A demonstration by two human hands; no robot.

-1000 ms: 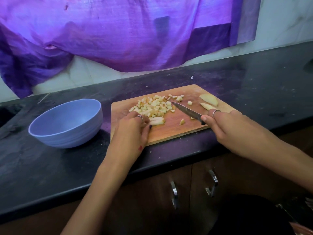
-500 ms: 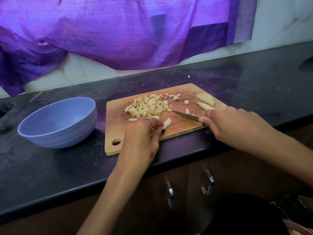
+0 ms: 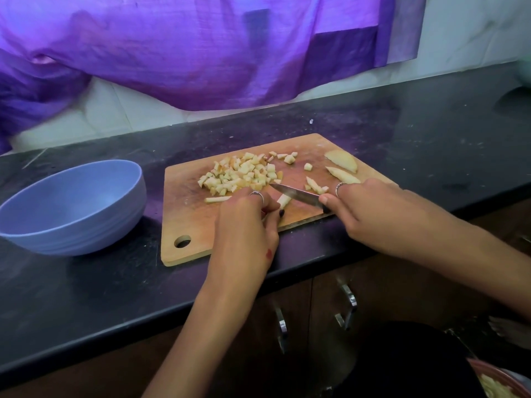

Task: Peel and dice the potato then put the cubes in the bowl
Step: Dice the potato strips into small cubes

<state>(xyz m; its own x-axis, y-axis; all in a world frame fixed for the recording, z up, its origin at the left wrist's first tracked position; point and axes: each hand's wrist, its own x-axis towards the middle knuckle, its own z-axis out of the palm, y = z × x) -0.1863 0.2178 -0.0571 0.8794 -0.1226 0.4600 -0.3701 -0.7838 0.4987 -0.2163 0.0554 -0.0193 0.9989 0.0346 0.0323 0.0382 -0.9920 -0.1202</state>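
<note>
Two hands: your left hand [image 3: 247, 222] pinches a potato strip [image 3: 284, 200] to pin it on the board [image 3: 195, 225]; your right hand [image 3: 370, 214] grips the knife [image 3: 296, 193], blade angled across that strip — set, I judge, for crosscuts.
One knife: its tip points at the cube pile, so cut bits land next to the rest.
One bowl: the bowl [image 3: 71, 208] sits just left of the board with no cubes showing inside — placed close, likely so cubes can be swept over at the end.
Cubes: one pile [image 3: 241, 175] at mid-board, too many to count, plus about four loose ones behind it.
Strips: one under your left fingers, one lying left of them [image 3: 217, 199], and a small cluster [image 3: 314, 185] beside the blade.
Two slices: two uncut slices [image 3: 342, 165] wait at the far right corner, clear of the blade.
Stage: dicing is mostly done, by my reading; nothing is in the bowl yet.
</note>
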